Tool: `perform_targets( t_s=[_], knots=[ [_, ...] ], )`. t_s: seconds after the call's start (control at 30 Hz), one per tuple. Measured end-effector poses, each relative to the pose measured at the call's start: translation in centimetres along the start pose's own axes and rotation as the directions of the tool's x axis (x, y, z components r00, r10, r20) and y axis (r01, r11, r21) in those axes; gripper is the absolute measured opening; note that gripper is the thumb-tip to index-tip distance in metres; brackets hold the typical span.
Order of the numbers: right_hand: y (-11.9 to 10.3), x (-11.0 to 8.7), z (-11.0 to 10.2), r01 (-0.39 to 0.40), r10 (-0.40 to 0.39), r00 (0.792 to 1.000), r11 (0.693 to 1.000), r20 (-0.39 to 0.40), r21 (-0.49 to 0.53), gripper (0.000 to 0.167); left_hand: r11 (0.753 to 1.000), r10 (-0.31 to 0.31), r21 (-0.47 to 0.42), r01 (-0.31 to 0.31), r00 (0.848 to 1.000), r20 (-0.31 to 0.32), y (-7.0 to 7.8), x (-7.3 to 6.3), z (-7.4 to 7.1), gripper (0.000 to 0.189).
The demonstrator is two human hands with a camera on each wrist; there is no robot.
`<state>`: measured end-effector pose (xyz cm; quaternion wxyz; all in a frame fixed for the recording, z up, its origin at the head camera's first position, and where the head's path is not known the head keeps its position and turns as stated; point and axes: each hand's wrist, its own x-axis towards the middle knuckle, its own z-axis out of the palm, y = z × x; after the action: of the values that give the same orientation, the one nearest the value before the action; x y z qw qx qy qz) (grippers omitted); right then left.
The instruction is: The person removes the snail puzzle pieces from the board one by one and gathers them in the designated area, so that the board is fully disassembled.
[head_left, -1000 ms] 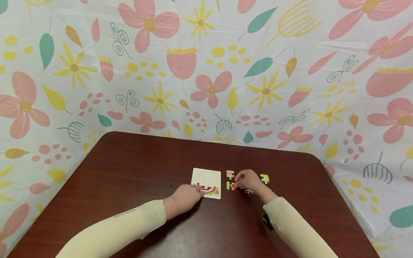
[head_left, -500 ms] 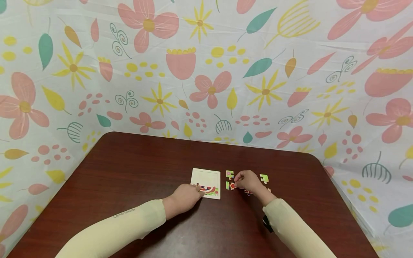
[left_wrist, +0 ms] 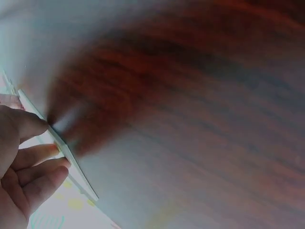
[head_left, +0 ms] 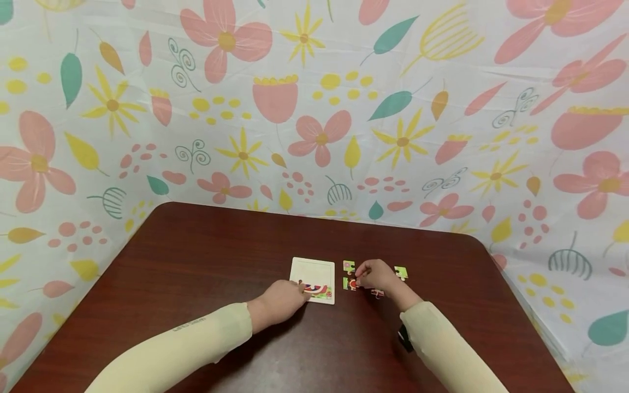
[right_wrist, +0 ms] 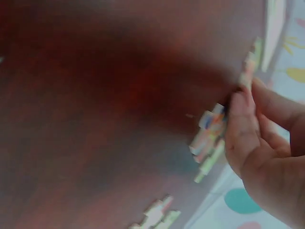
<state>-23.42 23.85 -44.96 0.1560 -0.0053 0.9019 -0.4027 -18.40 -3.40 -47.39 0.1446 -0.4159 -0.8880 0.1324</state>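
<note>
A white square puzzle board point(head_left: 314, 268) lies on the table in the head view, with a red, blue and green picture strip along its near side. My left hand point(head_left: 280, 301) holds the board at its left near corner; the left wrist view shows the thumb and fingertips against the board's edge point(left_wrist: 78, 171). To the right of the board, my right hand point(head_left: 379, 276) pinches the right end of a green and red puzzle piece point(head_left: 346, 284) low at the table. That piece point(right_wrist: 249, 64) also shows past the fingertips in the right wrist view, blurred.
A green puzzle piece with a pink flower point(head_left: 348, 266) lies just beyond the pinched one. Another green piece point(head_left: 401, 272) is right of the right hand, and a reddish piece point(head_left: 377, 293) lies partly under it. A flowered cloth point(head_left: 314, 180) hangs behind the dark brown table point(head_left: 236, 234).
</note>
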Motion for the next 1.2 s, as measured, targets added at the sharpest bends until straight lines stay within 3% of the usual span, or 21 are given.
perform_targets(
  t_s=[0.33,0.7,1.0,1.2],
  knots=[
    [-2.2,-0.7,0.4,0.097,-0.098,0.995,0.994,0.035,0.052,0.023,0.999,0.032,-0.037,-0.032,0.999,-0.003,-0.6,0.4,0.0,0.011],
    [-2.6,-1.1,2.7,0.078,-0.075,0.997,0.989,-0.026,0.126,0.018,0.997,0.055,-0.048,-0.055,0.998,-0.02,-0.9,0.5,0.1,0.011],
    [-2.5,-1.5,4.3,0.081,-0.082,0.997,0.979,0.001,0.189,0.016,0.995,0.058,-0.08,-0.061,0.998,-0.03,-0.6,0.5,0.3,0.012],
    [-2.7,-1.4,4.6,0.077,-0.078,0.997,0.979,-0.001,0.189,0.015,0.99,0.096,-0.109,-0.089,0.994,0.054,-0.6,0.7,-0.4,0.029]
  ],
)
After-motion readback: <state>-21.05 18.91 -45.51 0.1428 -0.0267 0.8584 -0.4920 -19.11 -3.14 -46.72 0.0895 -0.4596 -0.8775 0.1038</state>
